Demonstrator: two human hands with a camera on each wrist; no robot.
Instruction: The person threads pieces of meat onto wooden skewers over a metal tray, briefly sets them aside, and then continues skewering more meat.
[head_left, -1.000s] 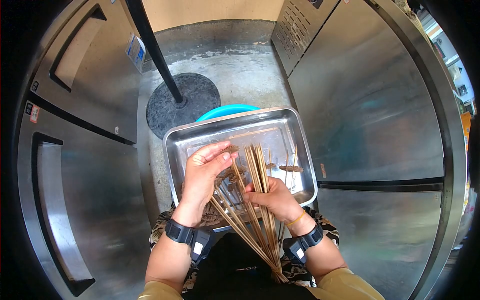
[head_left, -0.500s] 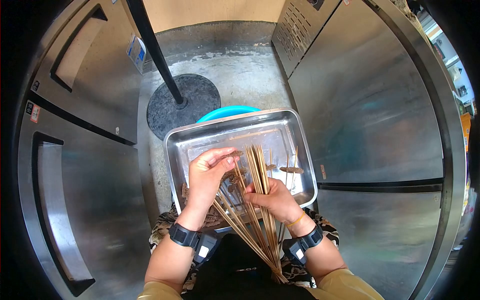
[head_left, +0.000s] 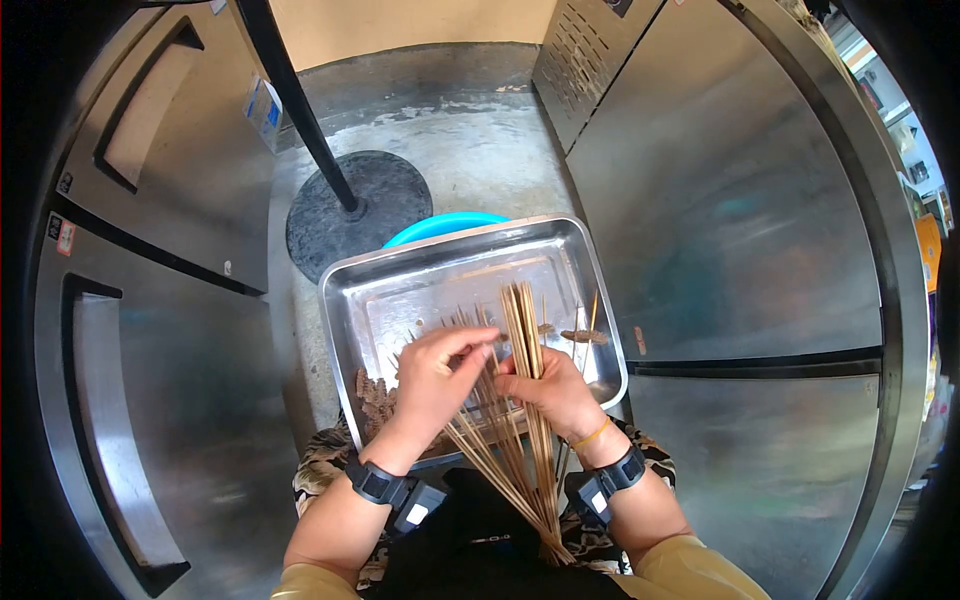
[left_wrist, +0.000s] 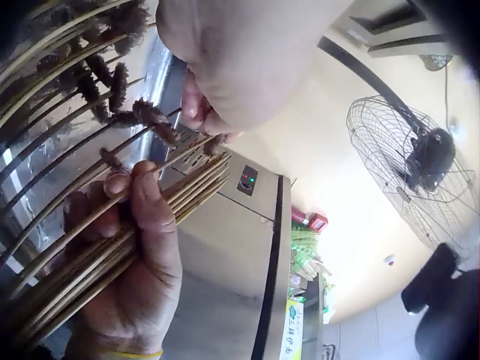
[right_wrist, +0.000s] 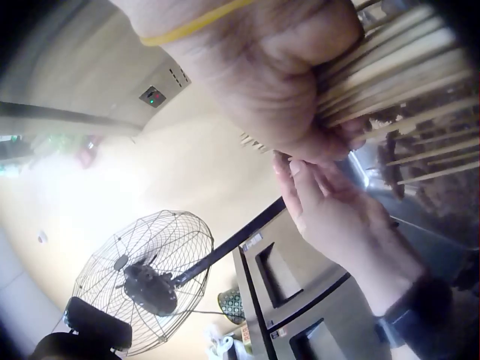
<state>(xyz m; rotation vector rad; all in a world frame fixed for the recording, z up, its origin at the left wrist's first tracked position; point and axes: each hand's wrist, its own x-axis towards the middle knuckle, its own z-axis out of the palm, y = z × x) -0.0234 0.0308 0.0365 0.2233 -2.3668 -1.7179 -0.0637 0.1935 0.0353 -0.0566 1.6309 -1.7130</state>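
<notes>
My right hand [head_left: 552,388] grips a thick bundle of bamboo skewers [head_left: 522,325] and pinches one single skewer [left_wrist: 176,157] between thumb and forefinger. The left hand [head_left: 432,375] holds a small brown piece of meat [left_wrist: 213,144] by its fingertips, at the tip of that skewer. Part of the piece is hidden behind the fingers. Several skewers carry ruffled brown meat [left_wrist: 154,120] and fan out beneath the hands. One meat piece [head_left: 583,336] sits on sticks to the right of the bundle. Loose meat [head_left: 375,402] is piled in the tray's near left corner.
A steel tray [head_left: 450,242] lies under both hands, over a blue basin [head_left: 445,226]. A black pole on a round base [head_left: 360,215] stands beyond it at the left. Steel cabinets [head_left: 730,200] close in on both sides. A fan [right_wrist: 150,281] shows in the wrist views.
My left hand has come down and to the right with the meat piece, nearer the right hand. The right hand keeps its grip on the skewers, almost in place.
</notes>
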